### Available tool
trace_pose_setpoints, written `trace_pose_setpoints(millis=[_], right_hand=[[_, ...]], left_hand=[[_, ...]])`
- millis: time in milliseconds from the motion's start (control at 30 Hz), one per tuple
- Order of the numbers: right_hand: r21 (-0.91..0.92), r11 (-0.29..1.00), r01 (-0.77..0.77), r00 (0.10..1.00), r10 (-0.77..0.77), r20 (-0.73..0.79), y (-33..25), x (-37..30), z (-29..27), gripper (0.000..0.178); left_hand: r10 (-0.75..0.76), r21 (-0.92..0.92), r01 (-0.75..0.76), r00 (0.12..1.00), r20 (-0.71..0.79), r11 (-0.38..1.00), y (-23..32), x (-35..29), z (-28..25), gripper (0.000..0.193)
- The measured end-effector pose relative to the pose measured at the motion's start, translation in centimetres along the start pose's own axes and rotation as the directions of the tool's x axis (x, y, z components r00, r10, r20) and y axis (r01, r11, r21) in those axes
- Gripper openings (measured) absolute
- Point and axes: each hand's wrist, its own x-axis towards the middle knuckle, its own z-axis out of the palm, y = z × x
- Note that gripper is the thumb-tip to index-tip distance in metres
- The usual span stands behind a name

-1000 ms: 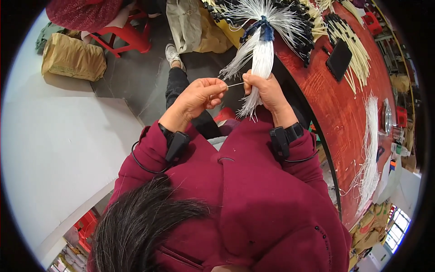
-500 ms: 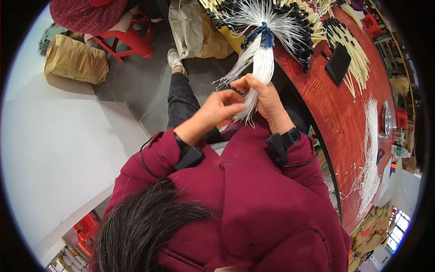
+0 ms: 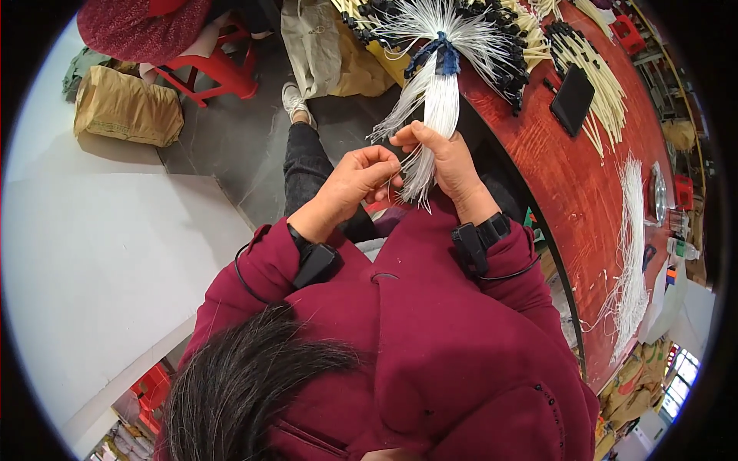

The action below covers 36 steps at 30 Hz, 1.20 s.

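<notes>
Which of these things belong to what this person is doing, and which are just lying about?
In use, it seems:
- White strand bundle, gripped by the right hand
- Left hand, apparently pinching a thin strand
- Blue tie around the bundle
- Loose white strands, probably

Apparently just lying about:
- Black phone-like slab
- Brown package

grey floor [image 3: 234, 154] | red table [image 3: 542, 161] | red stool [image 3: 240, 79] | bright window [image 3: 679, 386]

White strands [image 3: 441, 106] — blue tie [image 3: 446, 58], perhaps navy — red tabletop [image 3: 542, 150]
</notes>
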Motion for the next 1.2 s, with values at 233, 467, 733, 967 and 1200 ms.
trace_pose_setpoints(millis=[233,467,733,967,1200], right_hand=[[-0.054,0.998,0.015,0.999,-0.016,-0.032,0.1,0.1,0.0,0.026],[-0.128,0.991,0.036,0.998,-0.041,-0.037,0.1,0.2,-0.1,0.027],[-0.122,0.992,0.010,0.996,-0.021,-0.087,0.5,0.2,-0.2,0.026],[-0.140,0.990,-0.014,0.993,-0.003,-0.118,0.5,0.2,0.1,0.024],[-0.141,0.990,-0.003,0.995,-0.012,-0.104,0.3,0.0,0.1,0.020]], left_hand=[[-0.004,0.125,0.012,0.998,-0.067,0.992,-0.2,0.2,-0.7,0.013],[-0.022,0.434,0.088,0.988,-0.155,0.896,-0.2,-1.1,-3.1,0.013],[-0.012,0.008,0.012,1.000,-0.010,1.000,2.0,-3.6,-2.7,0.013],[0.279,-0.133,-0.287,0.958,-0.072,0.949,3.3,-0.9,0.5,0.009],[0.474,0.026,-0.476,0.865,-0.165,0.879,3.7,4.0,1.0,0.011]])
